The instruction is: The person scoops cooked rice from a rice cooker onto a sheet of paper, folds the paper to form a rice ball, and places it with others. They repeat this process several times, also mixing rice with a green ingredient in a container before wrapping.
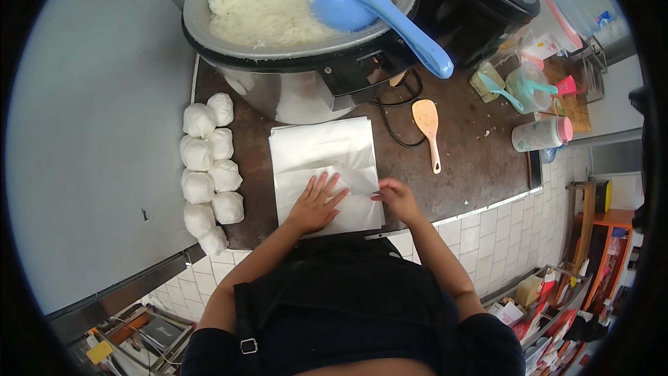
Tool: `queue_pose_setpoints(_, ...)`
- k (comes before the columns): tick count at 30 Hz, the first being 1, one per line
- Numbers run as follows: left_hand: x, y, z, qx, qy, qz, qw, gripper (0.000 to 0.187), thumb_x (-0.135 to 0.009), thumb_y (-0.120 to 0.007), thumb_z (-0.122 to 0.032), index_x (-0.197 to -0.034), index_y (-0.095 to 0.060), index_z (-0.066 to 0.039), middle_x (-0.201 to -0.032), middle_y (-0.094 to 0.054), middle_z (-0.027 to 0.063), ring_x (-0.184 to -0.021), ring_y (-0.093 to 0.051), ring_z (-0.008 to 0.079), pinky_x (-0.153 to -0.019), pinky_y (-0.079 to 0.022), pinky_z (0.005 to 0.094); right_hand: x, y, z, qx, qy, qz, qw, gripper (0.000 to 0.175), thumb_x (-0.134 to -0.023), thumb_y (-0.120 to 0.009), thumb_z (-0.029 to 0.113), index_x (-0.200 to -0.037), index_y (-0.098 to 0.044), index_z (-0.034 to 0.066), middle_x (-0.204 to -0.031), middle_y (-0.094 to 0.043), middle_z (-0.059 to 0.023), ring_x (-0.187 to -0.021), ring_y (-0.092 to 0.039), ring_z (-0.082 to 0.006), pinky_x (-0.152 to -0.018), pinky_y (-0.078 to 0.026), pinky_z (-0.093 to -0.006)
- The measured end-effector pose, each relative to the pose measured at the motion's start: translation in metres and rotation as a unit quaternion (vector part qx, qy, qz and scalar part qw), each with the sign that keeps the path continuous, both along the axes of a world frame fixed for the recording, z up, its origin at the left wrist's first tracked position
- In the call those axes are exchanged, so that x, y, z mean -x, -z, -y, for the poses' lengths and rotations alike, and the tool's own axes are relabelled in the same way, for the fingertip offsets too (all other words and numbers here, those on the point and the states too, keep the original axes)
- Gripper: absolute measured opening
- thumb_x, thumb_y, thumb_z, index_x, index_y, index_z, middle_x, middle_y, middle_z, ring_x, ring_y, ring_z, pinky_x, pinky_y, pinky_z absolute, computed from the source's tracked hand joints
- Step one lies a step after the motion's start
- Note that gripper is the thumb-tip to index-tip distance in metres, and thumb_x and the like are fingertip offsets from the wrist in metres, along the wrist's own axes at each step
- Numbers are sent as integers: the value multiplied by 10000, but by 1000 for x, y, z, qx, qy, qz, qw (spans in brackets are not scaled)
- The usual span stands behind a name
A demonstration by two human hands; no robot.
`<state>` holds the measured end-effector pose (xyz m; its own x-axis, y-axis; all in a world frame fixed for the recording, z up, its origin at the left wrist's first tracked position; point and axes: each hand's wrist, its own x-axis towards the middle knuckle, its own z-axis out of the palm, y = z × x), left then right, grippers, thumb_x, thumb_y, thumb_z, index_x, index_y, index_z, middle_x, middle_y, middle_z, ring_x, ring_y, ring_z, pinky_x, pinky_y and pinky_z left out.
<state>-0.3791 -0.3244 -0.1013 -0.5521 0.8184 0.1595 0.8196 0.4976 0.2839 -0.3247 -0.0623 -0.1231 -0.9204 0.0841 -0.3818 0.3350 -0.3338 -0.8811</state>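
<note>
A stack of white paper sheets [318, 138] lies on the brown table in front of me. My left hand [317, 206] rests flat on it, fingers spread. At the stack's right side, my right hand [395, 199] pinches the edge of the top sheet [360, 180], part of which is raised and folded. Behind the stack stands a large metal rice cooker [261, 83] full of cooked white rice [261, 0]. A blue ladle-like scoop [342, 2] sits on the rice, its handle over the rim. To the left, several white paper-wrapped bundles [198, 149] stand in two columns.
A peach rice paddle [426, 120] and a black cord [389, 128] lie right of the paper. Farther right are a bottle with a pink lid [540, 134], plastic tubs [524, 81] with teal spoons, and a black lidded cooker [469, 5]. A grey panel [104, 115] borders the left.
</note>
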Motion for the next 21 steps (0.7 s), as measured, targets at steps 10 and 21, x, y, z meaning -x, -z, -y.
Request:
queue_pose_setpoints(10, 26, -34, -13, -24, -62, 64, 996, 591, -812, -630, -168, -1364, -426, -114, -1481, -312, 161, -1382, -280, 354, -1079, -247, 535, 120, -34, 22, 12, -17, -71, 997, 599, -757, -676, -40, -1264, -393, 108, -829, -596, -29, -778, -558, -94, -701, -429, -209)
queue_pose_setpoints(21, 133, -57, -6, 91, 4, 72, 993, 428, -715, -725, -197, -1117, -599, -122, -1034, -591, 46, -1073, -528, 217, -971, -368, 375, 89, -52, 2, 10, -235, -91, 968, 646, -708, -540, -111, -1280, -378, 140, -735, -463, 41, -720, -466, -67, -692, -365, -211)
